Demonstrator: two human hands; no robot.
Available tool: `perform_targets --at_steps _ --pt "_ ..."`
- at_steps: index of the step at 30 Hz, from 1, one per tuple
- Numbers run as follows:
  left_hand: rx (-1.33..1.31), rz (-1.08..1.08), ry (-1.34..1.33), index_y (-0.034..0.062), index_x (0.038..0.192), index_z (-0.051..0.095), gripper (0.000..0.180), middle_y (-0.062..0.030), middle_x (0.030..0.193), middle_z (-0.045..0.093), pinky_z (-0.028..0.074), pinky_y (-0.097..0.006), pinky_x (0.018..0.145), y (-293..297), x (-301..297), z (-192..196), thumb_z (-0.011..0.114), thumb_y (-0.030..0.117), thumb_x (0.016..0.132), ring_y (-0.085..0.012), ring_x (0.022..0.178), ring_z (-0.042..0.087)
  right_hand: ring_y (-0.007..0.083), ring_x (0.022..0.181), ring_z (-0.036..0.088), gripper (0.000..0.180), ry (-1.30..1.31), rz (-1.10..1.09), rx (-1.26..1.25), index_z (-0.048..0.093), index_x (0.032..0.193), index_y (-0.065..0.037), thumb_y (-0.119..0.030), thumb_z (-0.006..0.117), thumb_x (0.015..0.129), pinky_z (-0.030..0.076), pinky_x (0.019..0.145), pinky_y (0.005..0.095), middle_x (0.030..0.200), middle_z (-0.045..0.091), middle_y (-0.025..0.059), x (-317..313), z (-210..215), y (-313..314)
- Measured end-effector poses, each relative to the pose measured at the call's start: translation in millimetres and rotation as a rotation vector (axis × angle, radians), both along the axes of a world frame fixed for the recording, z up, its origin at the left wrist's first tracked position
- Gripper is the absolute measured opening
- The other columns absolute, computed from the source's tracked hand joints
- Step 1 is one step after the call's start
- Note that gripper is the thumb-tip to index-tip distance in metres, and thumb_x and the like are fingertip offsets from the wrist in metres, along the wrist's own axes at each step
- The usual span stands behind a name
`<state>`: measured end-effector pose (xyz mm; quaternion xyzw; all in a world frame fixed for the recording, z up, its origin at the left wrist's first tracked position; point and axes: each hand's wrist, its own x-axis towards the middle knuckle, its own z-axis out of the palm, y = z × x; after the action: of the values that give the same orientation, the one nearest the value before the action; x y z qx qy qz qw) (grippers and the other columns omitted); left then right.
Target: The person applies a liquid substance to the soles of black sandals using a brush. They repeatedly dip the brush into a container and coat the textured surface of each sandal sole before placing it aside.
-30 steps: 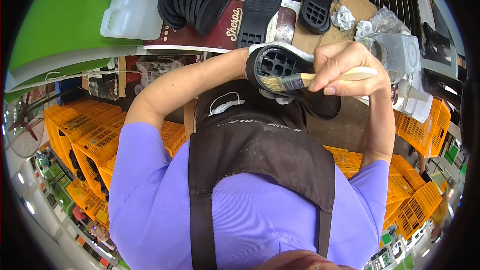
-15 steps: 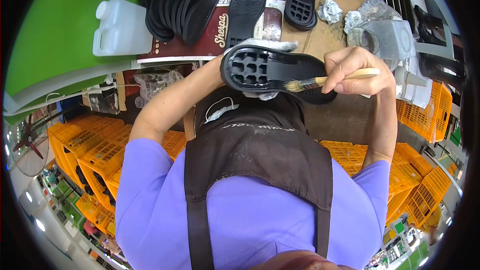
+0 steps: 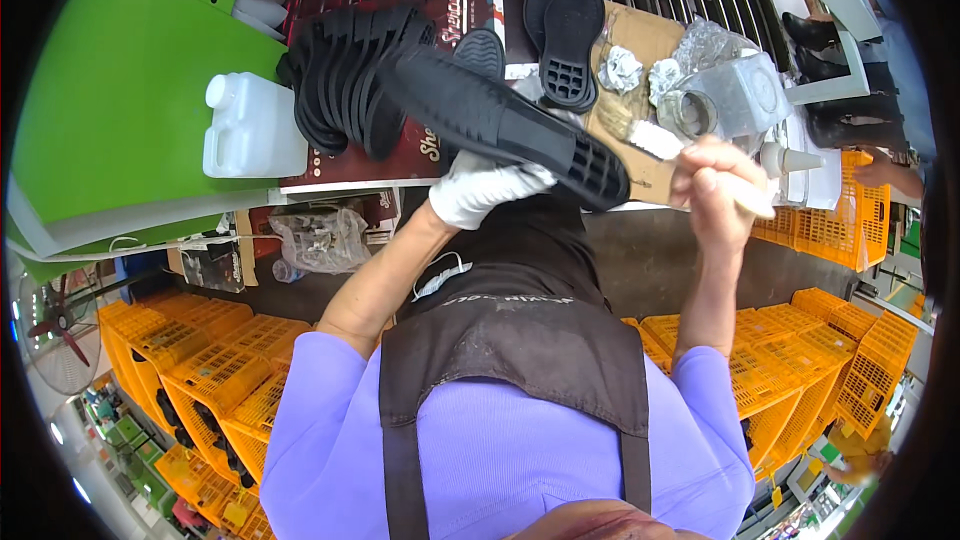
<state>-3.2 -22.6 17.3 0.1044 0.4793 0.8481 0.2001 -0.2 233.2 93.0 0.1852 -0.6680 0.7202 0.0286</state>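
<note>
My left hand, in a white glove, is closed around the underside of a black shoe sole. The sole slants across the bench front, its toe end up to the left and its hollow-celled heel end at the lower right. My bare right hand grips the pale handle of a paintbrush. Its bristles point up and left, apart from the sole, over brown cardboard and beside an open round jar. The moving sole and brush are partly blurred.
A row of black soles stands left of the held one; more soles lie behind it. A white jug is far left. Crumpled wads, a clear container and a nozzle bottle are right. Orange crates stand nearer me.
The sole has swung round, its heel end going from left to right, and it has moved farther out. My right hand has drawn the brush off the sole.
</note>
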Motion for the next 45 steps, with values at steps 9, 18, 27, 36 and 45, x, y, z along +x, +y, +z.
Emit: perform_targets --at_steps 9,18,27,36,45 --pt "-0.516 0.387 0.559 0.0090 0.127 0.046 0.052 -0.0066 0.127 0.052 0.028 -0.037 0.106 14.3 -5.2 23.5 0.068 0.022 0.082 -0.0200 0.122 0.044 0.0188 0.058 0.062 0.020 0.443 -0.322 0.240 0.065 0.091 0.008 -0.006 0.068 0.078 0.049 0.054 0.0262 0.073 0.066 0.0151 27.1 -14.0 -58.9" --pt "-0.472 0.348 0.560 0.0036 0.137 0.026 0.076 -0.0107 0.135 0.041 0.030 -0.034 0.107 13.6 0.5 9.4 0.072 0.015 0.078 -0.0180 0.121 0.043 0.0237 0.063 0.065 0.015 0.634 -0.308 0.403 0.066 0.085 0.006 0.001 0.070 0.071 0.051 0.057 0.0286 0.081 0.067 0.0152 24.4 -10.0 -91.2" --pt "-0.190 0.292 0.444 0.0032 0.129 0.033 0.061 -0.0089 0.130 0.043 0.036 -0.031 0.100 17.6 6.0 1.0 0.068 0.011 0.080 -0.0147 0.114 0.047 0.0213 0.060 0.062 0.018 0.706 -0.192 0.304 0.064 0.087 0.006 0.001 0.071 0.071 0.049 0.051 0.0279 0.084 0.067 0.0143 26.2 -14.7 -120.0" --pt "-0.072 -0.013 0.200 0.0053 0.122 0.040 0.051 -0.0074 0.122 0.047 0.039 -0.031 0.094 12.6 14.8 -44.3 0.068 0.011 0.080 -0.0140 0.107 0.049 0.0200 0.057 0.062 0.017 0.643 -0.056 0.303 0.064 0.085 0.006 0.002 0.071 0.070 0.048 0.048 0.0265 0.082 0.067 0.0136 23.9 -7.5 -130.3" --pt "-0.193 -0.222 0.176 0.0073 0.115 0.048 0.041 -0.0059 0.115 0.050 0.042 -0.030 0.089 11.1 21.9 -69.3 0.068 0.012 0.079 -0.0133 0.101 0.052 0.0187 0.059 0.063 0.014 0.465 0.094 0.311 0.066 0.085 0.001 0.000 0.069 0.072 0.051 0.052 0.0273 0.078 0.067 0.0089 8.6 2.3 -123.7"
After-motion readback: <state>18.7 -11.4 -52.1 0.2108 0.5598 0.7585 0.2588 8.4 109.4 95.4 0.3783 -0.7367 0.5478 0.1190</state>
